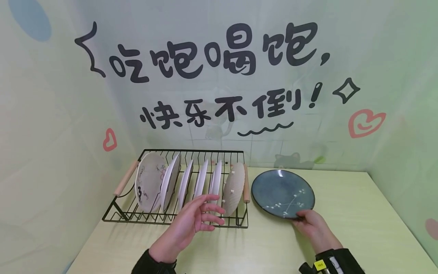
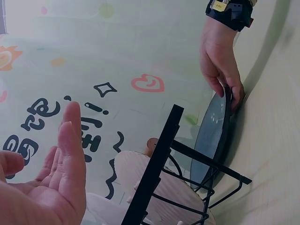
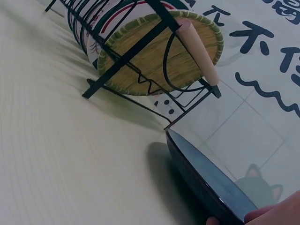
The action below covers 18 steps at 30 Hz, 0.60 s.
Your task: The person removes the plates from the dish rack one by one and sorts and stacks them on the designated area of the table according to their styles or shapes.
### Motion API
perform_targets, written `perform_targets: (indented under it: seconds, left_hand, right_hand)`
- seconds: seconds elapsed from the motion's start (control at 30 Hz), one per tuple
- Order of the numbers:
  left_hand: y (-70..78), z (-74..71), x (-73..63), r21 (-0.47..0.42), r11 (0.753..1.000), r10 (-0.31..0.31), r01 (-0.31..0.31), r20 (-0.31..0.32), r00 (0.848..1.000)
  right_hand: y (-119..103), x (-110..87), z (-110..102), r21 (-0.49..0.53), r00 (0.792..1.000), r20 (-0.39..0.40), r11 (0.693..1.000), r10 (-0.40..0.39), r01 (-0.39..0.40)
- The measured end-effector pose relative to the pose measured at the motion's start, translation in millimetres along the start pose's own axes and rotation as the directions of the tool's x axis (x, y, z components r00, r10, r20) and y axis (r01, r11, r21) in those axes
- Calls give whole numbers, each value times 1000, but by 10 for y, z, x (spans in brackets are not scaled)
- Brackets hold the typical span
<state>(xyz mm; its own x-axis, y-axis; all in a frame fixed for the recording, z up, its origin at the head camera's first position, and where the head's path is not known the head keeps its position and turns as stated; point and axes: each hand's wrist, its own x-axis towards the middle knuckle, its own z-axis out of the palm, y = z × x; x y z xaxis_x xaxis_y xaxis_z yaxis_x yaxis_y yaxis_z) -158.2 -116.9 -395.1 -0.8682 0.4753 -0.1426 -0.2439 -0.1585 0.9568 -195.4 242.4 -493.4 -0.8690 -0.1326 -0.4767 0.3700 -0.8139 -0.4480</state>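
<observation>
My right hand [image 1: 315,230] pinches the near right rim of a blue plate [image 1: 280,190] with a white blossom pattern, thumb on top and fingers beneath. The plate is held tilted over the table, right of the black wire dish rack [image 1: 118,211]; its shadow falls below it in the right wrist view. In front of the rack, my left hand [image 1: 193,217] is held in the air with fingers spread and nothing in them. Several plates stand on edge in the rack, among them a floral white plate [image 1: 148,182] at the left end and a woven round plate [image 3: 140,61] at the right.
The rack has pinkish wooden handles [image 1: 127,178] at both ends. A pale table [image 1: 362,213] extends to the right and in front. Behind it hangs a printed backdrop [image 1: 212,23] with large black characters and red hearts.
</observation>
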Motion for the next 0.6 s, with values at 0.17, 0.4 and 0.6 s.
perform_targets:
  seconds: [0.17,0.4,0.6]
  left_hand:
    - [7,14,-1,-2,1000,5,-5,14,1000]
    - [16,22,-9,2,1000,12,-12,13,1000]
    - [12,-4,-34,7,999,32,-33,22,999]
  right_hand:
    - [-35,-25,-42,-110,999,-32,994,-22,19]
    - [-71,-51,-120,-363,995,-64,930,-79,50]
    - [-84,-56,-244,-525,990,-40,846,-137,96]
